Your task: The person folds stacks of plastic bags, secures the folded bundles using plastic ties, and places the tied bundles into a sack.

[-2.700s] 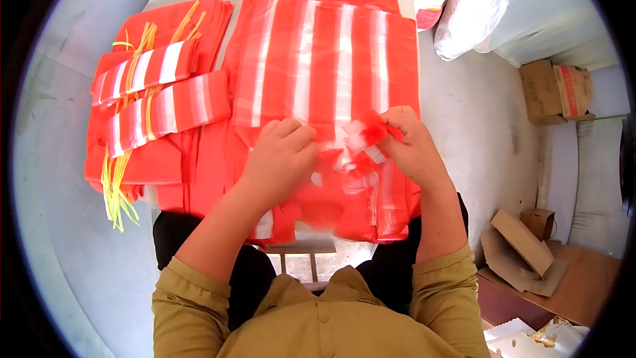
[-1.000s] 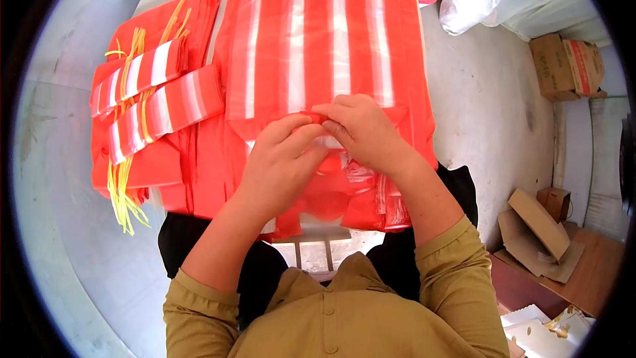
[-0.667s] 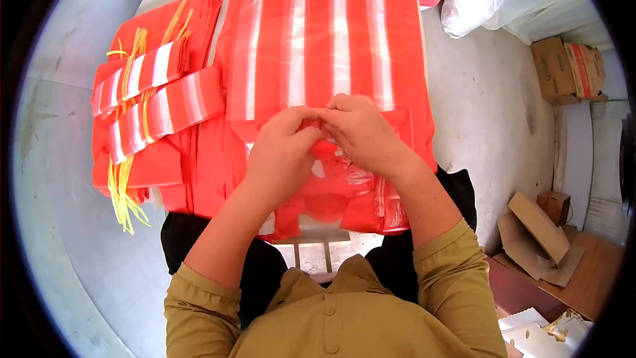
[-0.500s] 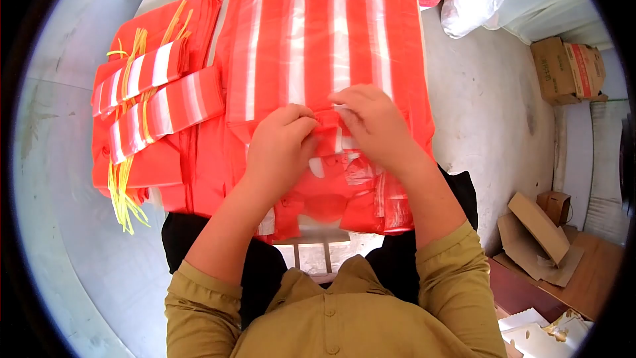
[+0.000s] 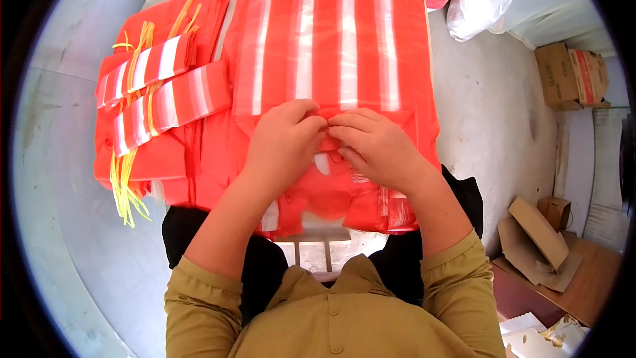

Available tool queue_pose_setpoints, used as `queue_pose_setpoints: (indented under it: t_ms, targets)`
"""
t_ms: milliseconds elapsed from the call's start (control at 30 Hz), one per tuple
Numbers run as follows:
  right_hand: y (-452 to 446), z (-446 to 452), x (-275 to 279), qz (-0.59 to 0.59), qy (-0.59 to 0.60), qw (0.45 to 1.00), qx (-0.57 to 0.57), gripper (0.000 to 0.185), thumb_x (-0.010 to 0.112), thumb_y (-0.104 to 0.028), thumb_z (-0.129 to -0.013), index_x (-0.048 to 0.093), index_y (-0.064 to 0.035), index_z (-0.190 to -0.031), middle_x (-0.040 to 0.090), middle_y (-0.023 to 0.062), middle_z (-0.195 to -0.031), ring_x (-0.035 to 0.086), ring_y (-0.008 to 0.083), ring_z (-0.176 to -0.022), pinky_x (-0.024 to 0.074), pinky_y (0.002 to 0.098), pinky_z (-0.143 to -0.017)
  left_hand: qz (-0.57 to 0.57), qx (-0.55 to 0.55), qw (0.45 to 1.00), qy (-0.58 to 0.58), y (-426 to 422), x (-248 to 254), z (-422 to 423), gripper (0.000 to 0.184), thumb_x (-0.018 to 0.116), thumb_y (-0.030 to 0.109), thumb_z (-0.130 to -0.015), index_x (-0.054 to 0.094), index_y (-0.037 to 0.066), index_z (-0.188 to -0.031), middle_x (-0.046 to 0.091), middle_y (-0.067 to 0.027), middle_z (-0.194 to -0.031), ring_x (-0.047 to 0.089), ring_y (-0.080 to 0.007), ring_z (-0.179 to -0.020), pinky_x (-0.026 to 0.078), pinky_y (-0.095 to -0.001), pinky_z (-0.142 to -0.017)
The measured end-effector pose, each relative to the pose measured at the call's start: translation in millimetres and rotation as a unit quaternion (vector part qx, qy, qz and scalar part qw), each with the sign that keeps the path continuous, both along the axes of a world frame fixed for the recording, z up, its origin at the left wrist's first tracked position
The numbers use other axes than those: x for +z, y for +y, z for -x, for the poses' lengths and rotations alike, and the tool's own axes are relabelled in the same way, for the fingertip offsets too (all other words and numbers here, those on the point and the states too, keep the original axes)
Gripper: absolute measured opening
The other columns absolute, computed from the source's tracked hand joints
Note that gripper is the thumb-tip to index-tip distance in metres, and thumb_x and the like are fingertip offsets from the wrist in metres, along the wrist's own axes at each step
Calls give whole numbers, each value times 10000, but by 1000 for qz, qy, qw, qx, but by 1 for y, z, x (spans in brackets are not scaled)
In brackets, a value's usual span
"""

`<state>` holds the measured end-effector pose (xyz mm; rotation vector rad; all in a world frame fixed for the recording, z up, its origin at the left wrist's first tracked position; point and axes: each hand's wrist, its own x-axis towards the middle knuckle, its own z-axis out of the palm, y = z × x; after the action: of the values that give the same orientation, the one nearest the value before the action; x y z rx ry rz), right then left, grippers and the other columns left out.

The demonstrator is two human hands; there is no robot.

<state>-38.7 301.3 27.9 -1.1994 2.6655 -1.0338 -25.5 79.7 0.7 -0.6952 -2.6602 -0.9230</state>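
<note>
A thick stack of red plastic bags [image 5: 324, 46] with white stripes lies in front of me. My left hand [image 5: 286, 138] is at the stack's near part, its thumb and fingers pinched on the red plastic of the top bag. Right beside it, my right hand [image 5: 371, 140] has its fingertips closed on the same plastic, nearly touching the left fingertips. The exact fold between the fingers is partly hidden. Below the hands hang the crumpled near ends of the bags, with a rounded cut-out between them.
To the left lies another red pile [image 5: 149, 159], topped by two folded striped bundles [image 5: 172, 107] and yellow ties [image 5: 124, 189]. White plastic bags [image 5: 487, 0] are at the upper right. Cardboard boxes [image 5: 570, 76] stand on the right, with an opened carton [image 5: 536, 245] lower down.
My right hand has come down and left, so its fingertips now meet the left hand's. A small white bit seen at the right fingertips is no longer visible. The view has shifted slightly.
</note>
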Motion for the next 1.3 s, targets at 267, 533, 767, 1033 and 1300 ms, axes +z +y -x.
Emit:
queue_pose_setpoints:
  t_ms: [267,533,767,1033,1300]
  targets:
    - [2,5,-3,-38,65,997,22,409,757,-14,-816,671,-10,-1215,681,131,-1288,648,334,-1182,552,436,-1007,73,-79,994,-16,-23,17,-3,464,749,19,-797,690,40,-1256,680,-159,-1261,643,-367,-1189,518,-469,-1031]
    - [-5,3,-1,-60,96,994,-1,429,704,1,-836,668,8,-1263,690,143,-1293,663,334,-1174,565,428,-1005,95,-58,994,19,-26,11,-2,439,663,-8,-814,690,25,-1251,700,-151,-1254,669,-341,-1167,550,-448,-993]
    - [-6,1,-8,-85,157,983,-50,393,662,-42,-832,683,-17,-1224,697,117,-1268,663,297,-1187,551,406,-1005,87,-41,995,9,-28,15,1,435,655,-5,-819,696,24,-1251,736,-148,-1188,681,-332,-1154,552,-450,-990]
    - [-1,5,-6,-68,120,987,-87,439,666,-4,-813,700,-54,-1248,739,111,-1227,700,315,-1138,588,418,-943,125,59,990,17,-55,12,0,434,631,-80,-814,701,59,-1219,738,-129,-1228,651,-364,-1259,489,-525,-1090]
    - [6,-4,27,-76,21,992,-100,316,628,-10,-901,715,-56,-1202,748,152,-1118,708,371,-1031,583,445,-848,76,41,993,-75,-68,36,-14,291,681,-21,-859,684,69,-1136,720,-149,-1113,677,-362,-1148,511,-520,-992]
